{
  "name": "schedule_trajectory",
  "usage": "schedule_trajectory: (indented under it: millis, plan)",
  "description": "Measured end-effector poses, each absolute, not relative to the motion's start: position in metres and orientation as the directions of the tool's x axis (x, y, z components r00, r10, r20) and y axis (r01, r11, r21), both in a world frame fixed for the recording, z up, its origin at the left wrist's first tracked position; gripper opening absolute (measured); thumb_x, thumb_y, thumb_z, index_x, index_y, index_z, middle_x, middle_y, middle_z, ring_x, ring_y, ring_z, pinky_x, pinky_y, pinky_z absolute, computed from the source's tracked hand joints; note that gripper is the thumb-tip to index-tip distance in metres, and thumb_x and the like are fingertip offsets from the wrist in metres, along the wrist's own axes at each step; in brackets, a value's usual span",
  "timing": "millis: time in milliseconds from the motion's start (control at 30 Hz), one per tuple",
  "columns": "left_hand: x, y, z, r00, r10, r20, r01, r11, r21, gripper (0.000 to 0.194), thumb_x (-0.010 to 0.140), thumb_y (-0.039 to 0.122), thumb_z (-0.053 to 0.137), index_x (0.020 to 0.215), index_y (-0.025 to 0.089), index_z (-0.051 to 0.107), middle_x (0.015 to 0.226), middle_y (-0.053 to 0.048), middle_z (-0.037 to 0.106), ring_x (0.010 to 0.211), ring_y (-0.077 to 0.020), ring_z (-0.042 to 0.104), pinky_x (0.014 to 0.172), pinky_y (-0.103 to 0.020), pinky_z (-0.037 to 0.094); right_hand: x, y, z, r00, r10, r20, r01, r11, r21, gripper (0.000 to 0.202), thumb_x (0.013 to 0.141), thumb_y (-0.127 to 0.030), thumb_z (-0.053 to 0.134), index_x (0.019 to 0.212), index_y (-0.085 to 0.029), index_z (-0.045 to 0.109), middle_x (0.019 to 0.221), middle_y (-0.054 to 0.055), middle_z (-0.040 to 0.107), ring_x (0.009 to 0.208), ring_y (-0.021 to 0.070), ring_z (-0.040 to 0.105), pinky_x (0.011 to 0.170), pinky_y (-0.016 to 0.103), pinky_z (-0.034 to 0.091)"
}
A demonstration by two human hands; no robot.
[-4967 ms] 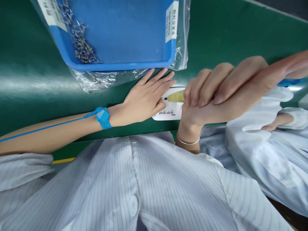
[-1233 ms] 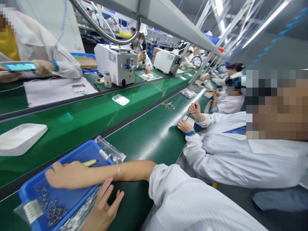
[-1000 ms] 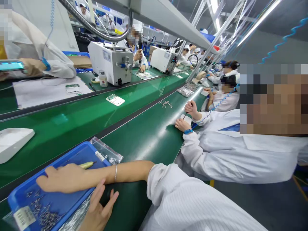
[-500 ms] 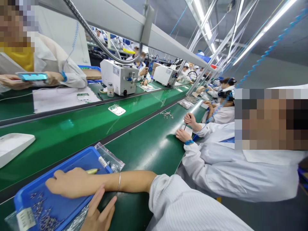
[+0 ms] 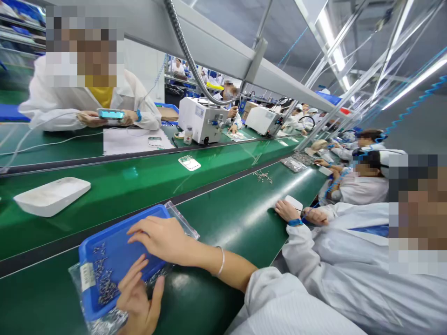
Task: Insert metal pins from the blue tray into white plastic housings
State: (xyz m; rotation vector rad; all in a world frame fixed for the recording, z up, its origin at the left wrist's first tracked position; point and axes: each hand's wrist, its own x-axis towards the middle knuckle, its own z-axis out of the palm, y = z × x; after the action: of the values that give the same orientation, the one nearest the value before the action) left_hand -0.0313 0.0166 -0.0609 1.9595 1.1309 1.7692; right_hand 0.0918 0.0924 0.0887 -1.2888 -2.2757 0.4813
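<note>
A blue tray (image 5: 129, 270) lies at the front left of the green bench. Small metal screw-like parts (image 5: 104, 284) are heaped in its left end. Above the tray's right half is my right hand (image 5: 165, 239), fingers loosely apart with nothing seen in them. A thin bracelet circles that wrist. My left hand (image 5: 138, 295) is at the tray's near edge, palm showing and fingers spread, close below the right one. Clear plastic bags (image 5: 108, 321) stick out from under the tray.
A green conveyor (image 5: 139, 184) runs behind the bench, carrying a white shell (image 5: 52, 195) and a white-framed board (image 5: 189, 163). A co-worker's hands (image 5: 296, 211) hold a white piece at the right. Loose parts (image 5: 262, 177) lie farther along. A person opposite holds a lit device (image 5: 111, 114).
My right hand has risen and its curled fingers have opened. My left hand has spread. The yellowish-handled tool seen in the tray is now out of sight. The view has swung left.
</note>
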Motion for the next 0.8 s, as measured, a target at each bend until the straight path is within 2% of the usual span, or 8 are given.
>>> schedule_trajectory:
  millis: [100, 200, 300, 400, 533, 667, 733, 800]
  plan:
    - [-0.032, 0.018, -0.057, -0.095, 0.804, 0.587, 0.187, -0.565, 0.804, 0.039, 0.095, 0.022, 0.058, 0.131, 0.020, 0.042, 0.116, -0.010, 0.056, 0.087, -0.0186, 0.070, 0.069, -0.032, 0.065, 0.109, 0.051, 0.094, -0.463, 0.855, 0.233, 0.656, 0.507, -0.559, 0.023, 0.103, -0.028, 0.047, 0.108, -0.026, 0.070, 0.110, -0.005, 0.075, 0.104, 0.0086, 0.067, 0.089, 0.017, 0.049]
    - [-0.037, 0.018, -0.054, 0.087, 0.801, 0.592, 0.248, -0.593, 0.766, 0.017, 0.102, 0.027, 0.046, 0.117, 0.020, 0.051, 0.098, -0.006, 0.065, 0.083, -0.0188, 0.072, 0.066, -0.027, 0.064, 0.114, 0.017, 0.078, -0.467, 0.860, 0.206, 0.638, 0.489, -0.595, 0.029, 0.100, -0.022, 0.045, 0.110, -0.028, 0.072, 0.105, -0.006, 0.076, 0.096, 0.0078, 0.069, 0.084, 0.016, 0.051]
    - [-0.043, 0.018, -0.050, 0.232, 0.753, 0.616, 0.322, -0.657, 0.682, 0.017, 0.104, 0.032, 0.043, 0.107, 0.022, 0.056, 0.083, -0.002, 0.070, 0.069, -0.0170, 0.072, 0.060, -0.023, 0.062, 0.114, 0.001, 0.054, -0.347, 0.910, 0.225, 0.607, 0.401, -0.686, 0.026, 0.100, -0.023, 0.049, 0.104, -0.027, 0.074, 0.102, -0.006, 0.077, 0.092, 0.0068, 0.070, 0.085, 0.014, 0.053]
    - [-0.045, 0.018, -0.046, 0.311, 0.721, 0.619, 0.290, -0.693, 0.660, 0.018, 0.105, 0.030, 0.041, 0.105, 0.023, 0.057, 0.077, 0.002, 0.072, 0.059, -0.0148, 0.070, 0.054, -0.019, 0.059, 0.115, -0.002, 0.043, -0.306, 0.923, 0.234, 0.561, 0.373, -0.739, 0.023, 0.100, -0.028, 0.053, 0.101, -0.028, 0.076, 0.103, -0.005, 0.077, 0.092, 0.0070, 0.071, 0.089, 0.015, 0.054]
    - [-0.047, 0.020, -0.046, 0.309, 0.735, 0.604, 0.238, -0.674, 0.699, 0.020, 0.105, 0.027, 0.041, 0.110, 0.024, 0.059, 0.086, 0.000, 0.075, 0.070, -0.0154, 0.074, 0.061, -0.018, 0.060, 0.125, -0.004, 0.047, -0.387, 0.901, 0.194, 0.527, 0.389, -0.756, 0.033, 0.100, -0.021, 0.045, 0.114, -0.029, 0.074, 0.107, -0.007, 0.077, 0.095, 0.0058, 0.071, 0.092, 0.013, 0.052]
    - [-0.051, 0.023, -0.057, 0.396, 0.744, 0.539, 0.216, -0.645, 0.733, 0.022, 0.104, 0.029, 0.043, 0.118, 0.025, 0.060, 0.093, -0.001, 0.077, 0.075, -0.0152, 0.075, 0.066, -0.018, 0.060, 0.135, -0.012, 0.041, -0.407, 0.872, 0.272, 0.489, 0.459, -0.742, 0.040, 0.098, -0.014, 0.041, 0.123, -0.023, 0.071, 0.111, -0.003, 0.075, 0.099, 0.0048, 0.069, 0.095, 0.012, 0.050]
    - [-0.054, 0.025, -0.063, 0.431, 0.745, 0.508, 0.240, -0.638, 0.732, 0.024, 0.104, 0.033, 0.044, 0.117, 0.024, 0.062, 0.095, -0.002, 0.077, 0.078, -0.0156, 0.076, 0.069, -0.018, 0.060, 0.138, -0.015, 0.033, -0.335, 0.888, 0.314, 0.523, 0.453, -0.722, 0.030, 0.100, -0.021, 0.048, 0.116, -0.023, 0.073, 0.112, 0.000, 0.074, 0.097, 0.0062, 0.069, 0.093, 0.014, 0.052]
    - [-0.056, 0.026, -0.068, 0.470, 0.753, 0.461, 0.267, -0.619, 0.738, 0.028, 0.103, 0.040, 0.046, 0.115, 0.022, 0.065, 0.095, -0.003, 0.077, 0.079, -0.0157, 0.076, 0.071, -0.017, 0.060, 0.140, -0.017, 0.025, -0.212, 0.918, 0.336, 0.577, 0.395, -0.714, 0.022, 0.097, -0.037, 0.061, 0.108, -0.024, 0.076, 0.107, 0.002, 0.071, 0.094, 0.0081, 0.068, 0.087, 0.015, 0.054]
